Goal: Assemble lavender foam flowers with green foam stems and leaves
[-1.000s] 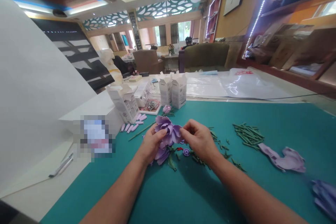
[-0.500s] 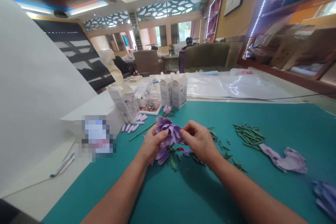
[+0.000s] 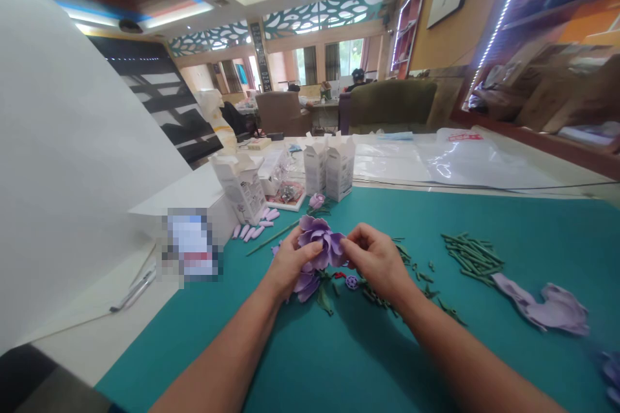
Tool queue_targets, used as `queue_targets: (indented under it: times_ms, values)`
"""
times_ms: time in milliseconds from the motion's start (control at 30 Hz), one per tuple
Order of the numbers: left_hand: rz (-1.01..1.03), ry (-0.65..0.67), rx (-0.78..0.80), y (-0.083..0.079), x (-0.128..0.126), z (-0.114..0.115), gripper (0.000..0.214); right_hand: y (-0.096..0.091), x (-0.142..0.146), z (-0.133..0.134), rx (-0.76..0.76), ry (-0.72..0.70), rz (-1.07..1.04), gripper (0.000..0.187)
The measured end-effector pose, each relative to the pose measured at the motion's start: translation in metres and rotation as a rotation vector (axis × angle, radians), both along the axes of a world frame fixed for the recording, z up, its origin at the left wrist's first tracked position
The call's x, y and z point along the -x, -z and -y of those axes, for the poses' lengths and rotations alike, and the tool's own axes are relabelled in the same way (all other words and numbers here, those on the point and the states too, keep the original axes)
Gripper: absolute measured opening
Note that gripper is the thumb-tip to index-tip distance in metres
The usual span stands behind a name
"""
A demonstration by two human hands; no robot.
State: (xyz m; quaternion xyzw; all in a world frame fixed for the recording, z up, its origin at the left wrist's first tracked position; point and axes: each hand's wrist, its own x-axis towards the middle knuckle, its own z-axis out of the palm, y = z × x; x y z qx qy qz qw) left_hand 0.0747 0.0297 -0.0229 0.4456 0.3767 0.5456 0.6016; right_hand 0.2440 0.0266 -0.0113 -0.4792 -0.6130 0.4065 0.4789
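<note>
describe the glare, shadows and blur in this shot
In the head view: glare streaks the plastic sheeting beyond the green mat, a soft shadow lies on the mat below the hands, the purple flower they hold is clearer, the purple piece at the right edge is blurred, and a pixelated patch hides detail at left.

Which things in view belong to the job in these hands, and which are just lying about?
Belongs, or likely belongs:
Purple flower, held by left hand and right hand
Green stems
Purple wheel-shaped piece
Pale purple pieces

Probably just lying about:
Pens
Open white boxes
Clear plastic sheeting
</note>
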Motion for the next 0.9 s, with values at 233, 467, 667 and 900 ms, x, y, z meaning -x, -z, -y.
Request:
queue_targets:
  times_ms: [233, 467, 667, 900]
  values:
    - [0.023, -0.005, 0.005, -0.007, 0.001, 0.001, 0.049, -0.004, -0.001, -0.001, 0.049, -0.053, -0.088, 0.031]
    - [0.199, -0.163, 0.031, -0.010, 0.011, -0.008, 0.035, 0.000, -0.005, -0.004, 0.043, -0.029, 0.009, 0.031]
    - [0.273, -0.225, 0.063, -0.008, 0.017, -0.014, 0.034, 0.013, -0.006, -0.008, -0.066, -0.056, 0.345, 0.025]
    - [0.262, -0.189, 0.061, -0.005, 0.015, -0.012, 0.028, 0.028, 0.000, -0.005, -0.100, -0.194, 0.685, 0.027]
